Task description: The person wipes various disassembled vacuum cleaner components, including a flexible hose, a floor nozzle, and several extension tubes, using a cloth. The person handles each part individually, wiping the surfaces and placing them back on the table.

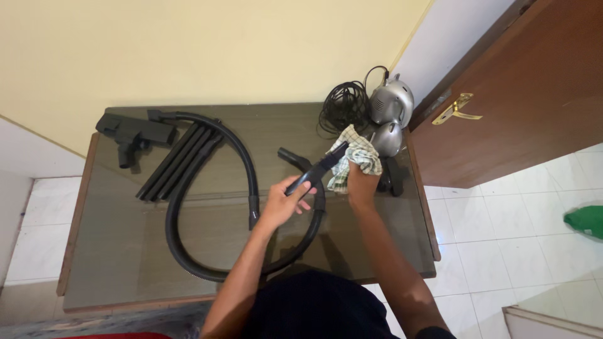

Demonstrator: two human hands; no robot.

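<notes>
Two hands are working over the glass-topped table (125, 251), both meeting on one black crevice nozzle (317, 171). The left hand (282, 202) is clamping its fingers around the nozzle's lower, thicker end, while the right hand (362, 182) is closing around a checked cloth (358, 157) and pressing it against the nozzle's narrow tip. The nozzle is lying between the two hands, lifted just above the tabletop, its long axis running diagonally from lower left to upper right, with the tapered tip pointing up and right toward the cloth. Under the hands a black hose (188, 207) is curling in a wide loop across the table. Black extension tubes (179, 163) are lying side by side inside that loop's upper left, and a floor brush head (132, 135) is sitting near the far left corner. A silver vacuum body (391, 110) with its coiled cord (344, 107) is standing at the far right edge, just beyond the cloth.
</notes>
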